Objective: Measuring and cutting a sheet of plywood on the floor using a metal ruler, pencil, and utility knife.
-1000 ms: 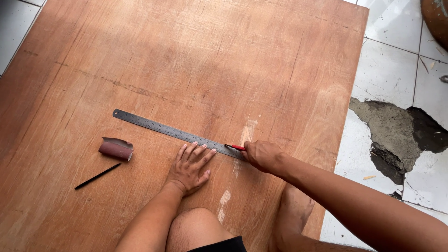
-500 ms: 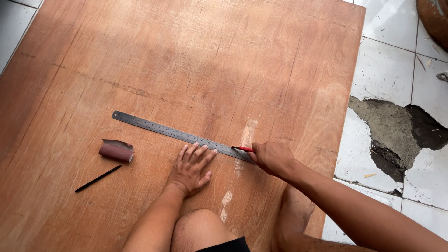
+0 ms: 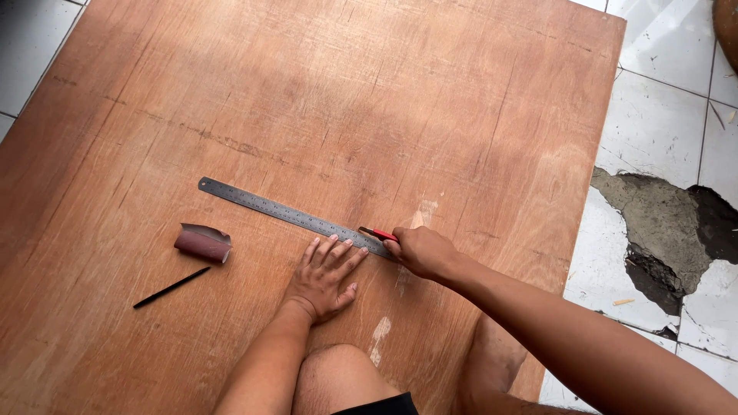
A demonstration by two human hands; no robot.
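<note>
Ruler pinned by left hand; right hand grips red cutter.

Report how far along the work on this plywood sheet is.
Done: steel ruler laid slanted across the plywood. In hand: left hand pins it, right hand holds a red tool against its edge. Left: no finished line is visible along the ruler.

One head-worn view — looking steeply down, close over the plywood sheet.
</note>
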